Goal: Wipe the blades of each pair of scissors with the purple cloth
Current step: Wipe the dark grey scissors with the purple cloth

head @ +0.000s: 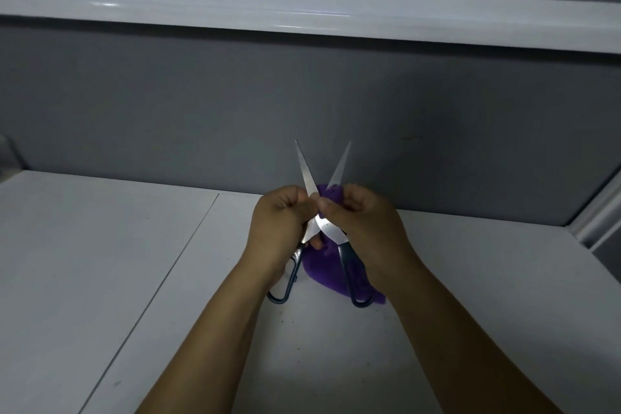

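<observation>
One pair of scissors with dark blue handles is held above the white table, its two shiny blades spread in a V that points up and away from me. My left hand grips the scissors near the pivot, on the left blade. My right hand pinches the purple cloth against the base of the right blade. The cloth hangs down behind the handles, and a bit of it shows above my right fingers. Both handle loops hang below my hands.
The white table has a seam running diagonally on its left side. A grey wall stands right behind my hands, with a white ledge across it higher up. Small specks lie on the table near me.
</observation>
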